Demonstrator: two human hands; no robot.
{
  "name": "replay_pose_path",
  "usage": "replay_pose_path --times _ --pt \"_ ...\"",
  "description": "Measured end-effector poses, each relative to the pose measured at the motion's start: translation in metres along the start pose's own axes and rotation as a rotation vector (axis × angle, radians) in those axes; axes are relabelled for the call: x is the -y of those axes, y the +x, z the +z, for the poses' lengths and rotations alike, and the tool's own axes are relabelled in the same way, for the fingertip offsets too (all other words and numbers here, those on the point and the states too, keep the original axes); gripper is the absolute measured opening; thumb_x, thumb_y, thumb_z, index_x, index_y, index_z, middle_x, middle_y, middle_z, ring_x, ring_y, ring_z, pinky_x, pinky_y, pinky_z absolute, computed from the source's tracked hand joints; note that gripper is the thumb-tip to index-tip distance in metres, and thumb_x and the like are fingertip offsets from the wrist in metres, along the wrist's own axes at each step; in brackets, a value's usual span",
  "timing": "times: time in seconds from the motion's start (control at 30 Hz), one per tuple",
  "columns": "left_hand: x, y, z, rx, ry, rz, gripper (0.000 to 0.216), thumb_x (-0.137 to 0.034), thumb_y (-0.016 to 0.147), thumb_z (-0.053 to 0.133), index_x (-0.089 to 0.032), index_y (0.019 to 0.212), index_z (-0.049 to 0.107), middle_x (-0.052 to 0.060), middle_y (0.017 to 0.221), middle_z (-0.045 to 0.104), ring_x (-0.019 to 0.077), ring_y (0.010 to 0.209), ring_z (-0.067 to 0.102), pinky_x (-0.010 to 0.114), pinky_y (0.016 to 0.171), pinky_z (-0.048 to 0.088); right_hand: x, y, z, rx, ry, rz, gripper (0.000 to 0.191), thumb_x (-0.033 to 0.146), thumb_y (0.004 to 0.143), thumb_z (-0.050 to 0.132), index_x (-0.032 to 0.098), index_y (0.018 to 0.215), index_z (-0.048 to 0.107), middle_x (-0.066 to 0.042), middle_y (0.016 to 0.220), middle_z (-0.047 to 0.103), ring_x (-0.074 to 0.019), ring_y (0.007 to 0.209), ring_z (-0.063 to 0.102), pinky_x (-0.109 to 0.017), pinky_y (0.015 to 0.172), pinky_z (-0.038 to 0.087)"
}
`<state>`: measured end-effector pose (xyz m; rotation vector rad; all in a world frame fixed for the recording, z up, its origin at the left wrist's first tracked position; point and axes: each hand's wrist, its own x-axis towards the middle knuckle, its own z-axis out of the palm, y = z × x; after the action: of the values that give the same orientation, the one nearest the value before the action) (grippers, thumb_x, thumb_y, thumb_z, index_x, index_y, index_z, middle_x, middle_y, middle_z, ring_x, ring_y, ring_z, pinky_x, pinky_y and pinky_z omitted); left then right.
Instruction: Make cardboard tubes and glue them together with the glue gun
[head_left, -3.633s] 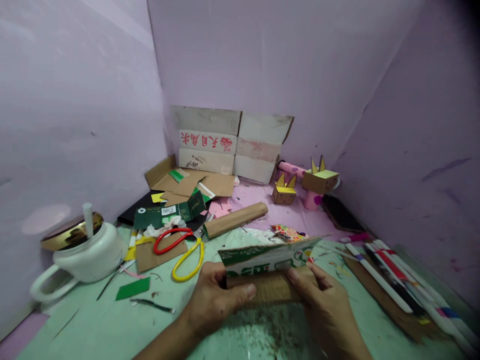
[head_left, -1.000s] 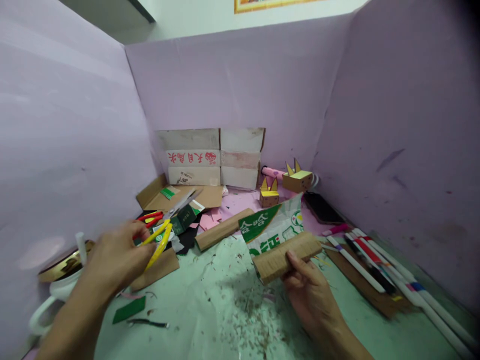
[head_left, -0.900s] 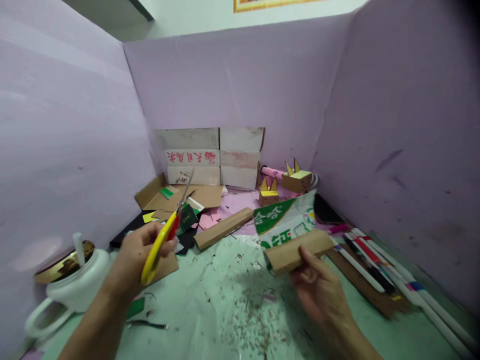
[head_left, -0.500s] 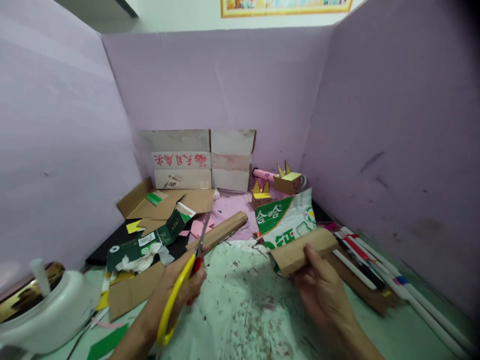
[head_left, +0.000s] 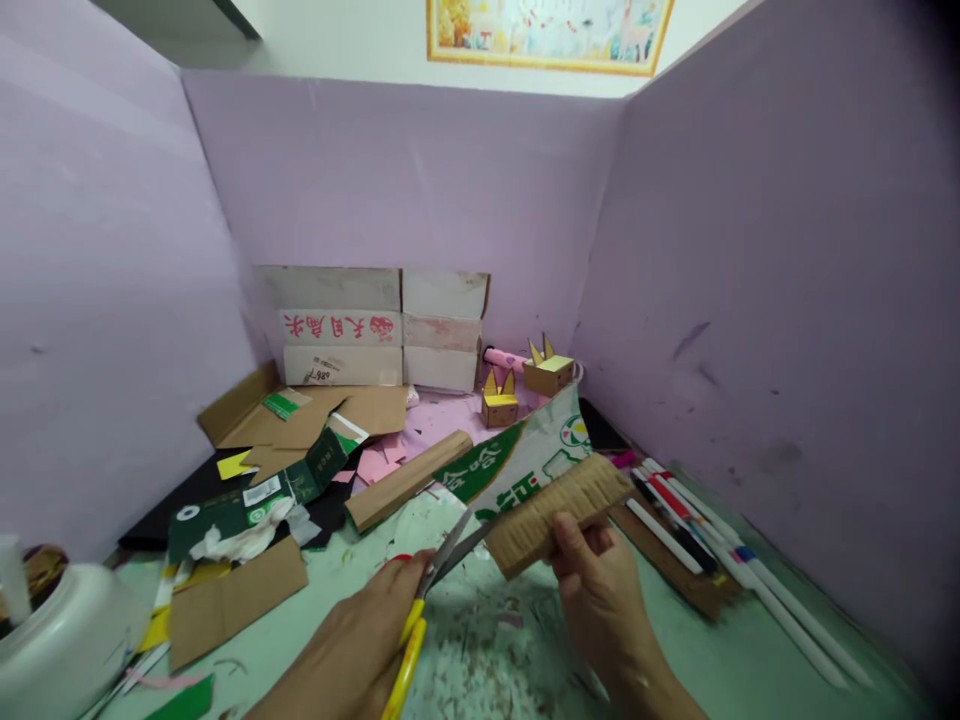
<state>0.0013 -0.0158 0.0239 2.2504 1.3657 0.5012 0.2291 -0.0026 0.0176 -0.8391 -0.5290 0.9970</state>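
My left hand (head_left: pixel 360 645) is closed around the red and yellow handles of a pair of scissors (head_left: pixel 439 580). The blades are parted and point up and right, their tips at the left end of a rolled piece of brown cardboard (head_left: pixel 559 510). My right hand (head_left: pixel 596 595) grips that roll from below, thumb on its front. A white and green printed flap (head_left: pixel 517 460) of the same piece sticks up behind the roll.
A second cardboard roll (head_left: pixel 409 478) lies behind the scissors. Cardboard scraps (head_left: pixel 225 605) and a green carton (head_left: pixel 255 495) litter the left. A white mug (head_left: pixel 64 640) stands at the far left. Pens (head_left: pixel 690 520) lie along the right wall. Small cardboard figures (head_left: pixel 549 370) and a white box (head_left: pixel 375 325) stand at the back.
My left hand picked the scissors up from the left and carried them to the middle. Their blades now reach the roll, which my right hand has tilted. The camera has tipped upward.
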Motion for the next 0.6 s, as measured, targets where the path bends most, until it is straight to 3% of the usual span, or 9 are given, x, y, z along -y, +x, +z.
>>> replay_pose_path --times 0.17,0.33,0.6 --pt "-0.014 0.001 -0.014 0.081 0.029 -0.004 0.056 -0.017 0.079 0.038 -0.022 0.135 0.041 0.006 0.140 0.047 0.0239 0.126 0.045 0.039 0.103 0.037 -0.009 -0.004 -0.003 0.035 -0.090 0.005 0.048 0.042 0.050 0.084 0.018 0.085 0.063 -0.003 0.083 0.071 -0.0236 0.083 0.063 -0.033 0.076 0.050" --pt "-0.031 0.007 -0.030 0.123 0.026 0.068 0.055 -0.015 0.078 0.037 -0.022 0.132 0.044 0.007 0.137 0.051 0.0230 0.121 0.050 0.037 0.101 0.040 -0.014 -0.005 -0.007 0.033 -0.134 -0.015 0.047 0.042 0.049 0.084 0.018 0.084 0.064 -0.004 0.081 0.071 -0.0228 0.081 0.063 -0.033 0.072 0.049" --pt "-0.029 0.005 -0.028 0.091 -0.017 0.087 0.058 -0.013 0.075 0.041 -0.024 0.132 0.045 0.007 0.132 0.055 0.0264 0.117 0.053 0.039 0.097 0.043 -0.012 -0.006 -0.007 0.047 -0.138 -0.009 0.041 0.040 0.050 0.084 0.017 0.079 0.065 -0.005 0.077 0.071 -0.0228 0.075 0.063 -0.033 0.069 0.050"
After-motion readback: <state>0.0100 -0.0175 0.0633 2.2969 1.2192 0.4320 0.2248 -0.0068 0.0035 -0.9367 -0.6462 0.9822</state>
